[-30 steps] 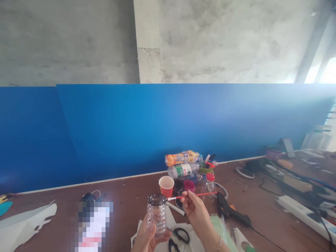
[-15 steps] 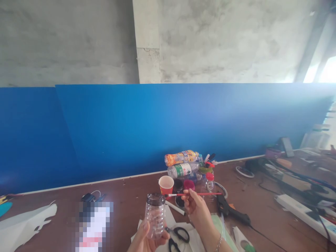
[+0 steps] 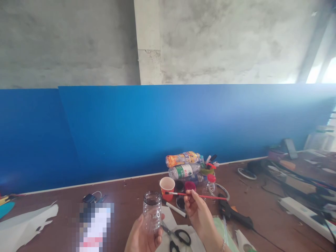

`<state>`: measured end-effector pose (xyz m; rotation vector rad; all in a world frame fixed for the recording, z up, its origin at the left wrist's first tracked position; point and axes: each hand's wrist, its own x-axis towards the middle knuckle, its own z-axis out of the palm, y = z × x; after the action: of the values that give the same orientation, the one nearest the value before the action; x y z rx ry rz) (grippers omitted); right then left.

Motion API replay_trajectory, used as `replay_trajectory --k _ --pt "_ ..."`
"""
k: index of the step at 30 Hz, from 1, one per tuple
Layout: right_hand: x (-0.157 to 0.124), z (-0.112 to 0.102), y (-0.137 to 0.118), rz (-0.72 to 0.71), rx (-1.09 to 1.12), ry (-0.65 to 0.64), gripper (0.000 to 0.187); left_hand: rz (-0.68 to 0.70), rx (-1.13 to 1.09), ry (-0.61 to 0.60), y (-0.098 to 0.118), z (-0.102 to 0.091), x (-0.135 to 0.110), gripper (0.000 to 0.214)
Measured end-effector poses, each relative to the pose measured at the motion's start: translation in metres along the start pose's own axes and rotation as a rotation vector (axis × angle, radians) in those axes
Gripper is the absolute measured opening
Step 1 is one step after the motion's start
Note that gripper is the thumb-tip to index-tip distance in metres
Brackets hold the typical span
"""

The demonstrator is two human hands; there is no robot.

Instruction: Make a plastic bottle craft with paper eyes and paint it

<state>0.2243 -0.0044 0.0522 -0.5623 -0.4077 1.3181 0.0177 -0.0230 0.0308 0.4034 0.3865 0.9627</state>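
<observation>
My left hand (image 3: 143, 232) is wrapped round a clear ribbed plastic bottle piece (image 3: 152, 211), held upright with its dark-rimmed open end up. A small white patch with a dark ring shows on its right side. My right hand (image 3: 196, 210) pinches a thin red paintbrush (image 3: 210, 196) that lies nearly level, its dark bristles pointing left. The bristle tip is a little right of the rim, apart from it, in front of a red paper cup (image 3: 167, 185). Black-handled scissors (image 3: 181, 238) lie on white paper between my hands.
Plastic bottles (image 3: 183, 170) lie stacked at the back, beside a red-capped bottle (image 3: 210, 183) and paint pots (image 3: 179, 185). A black glue gun (image 3: 236, 214) with a cord lies right, near a white power strip (image 3: 307, 217). Cut white sheet (image 3: 28, 224) lies left. A blue partition (image 3: 168, 122) stands behind.
My left hand has turned the bottle piece, bringing the ringed white patch into view. The brush has moved slightly right, and its tip is now farther from the rim.
</observation>
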Motion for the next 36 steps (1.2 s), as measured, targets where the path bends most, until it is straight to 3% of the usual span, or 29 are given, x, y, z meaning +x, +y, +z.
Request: replay_trajectory --k 3,8,22,36 --pt "-0.005 0.006 -0.002 0.038 0.01 -0.031 0.021 0.021 -0.006 -0.029 -0.004 -0.011 0.006 0.044" --pt "-0.015 0.018 -0.003 0.077 -0.014 -0.043 0.023 0.01 0.013 0.04 -0.009 -0.022 0.013 0.04" --pt "-0.025 0.026 0.011 0.069 -0.125 -0.062 0.031 0.026 0.082 0.04 -0.012 -0.016 0.014 0.045" --pt "-0.02 0.021 0.01 0.037 -0.126 -0.064 0.026 0.014 0.112 0.026 -0.011 -0.012 0.01 0.046"
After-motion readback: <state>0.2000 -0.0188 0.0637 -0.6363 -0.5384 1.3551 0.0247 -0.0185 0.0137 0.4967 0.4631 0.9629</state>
